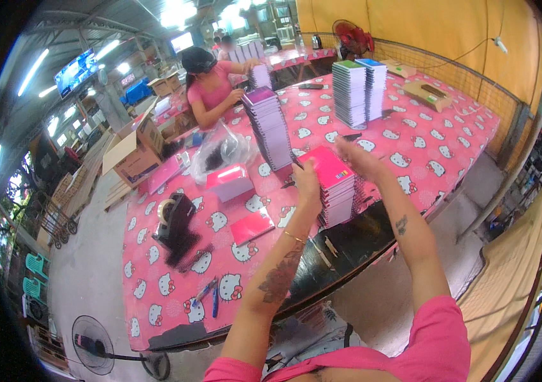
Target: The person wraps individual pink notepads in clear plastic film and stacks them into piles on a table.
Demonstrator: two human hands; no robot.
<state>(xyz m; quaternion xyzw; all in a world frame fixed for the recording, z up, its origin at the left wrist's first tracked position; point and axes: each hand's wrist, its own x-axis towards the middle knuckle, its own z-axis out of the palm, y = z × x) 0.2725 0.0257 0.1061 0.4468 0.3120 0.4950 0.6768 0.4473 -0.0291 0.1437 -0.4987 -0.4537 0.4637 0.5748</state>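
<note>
A stack of pink-covered notebooks [334, 184] stands near the front edge of the long table [423, 153], which has a pink cartoon-cat cloth. My left hand [308, 184] grips the stack's left side. My right hand [357, 156] rests on the far right of the top notebook. A taller stack of purple notebooks [269, 127] stands just behind, to the left.
A single pink notebook [252, 226], a pink pack [230, 181], a black tape dispenser [174, 219] and pens [210, 296] lie to the left. White stacks [357, 89] stand far back. A person in pink [210, 86] works at the far left end. A cardboard box [132, 153] and floor fan [96, 347] stand beside the table.
</note>
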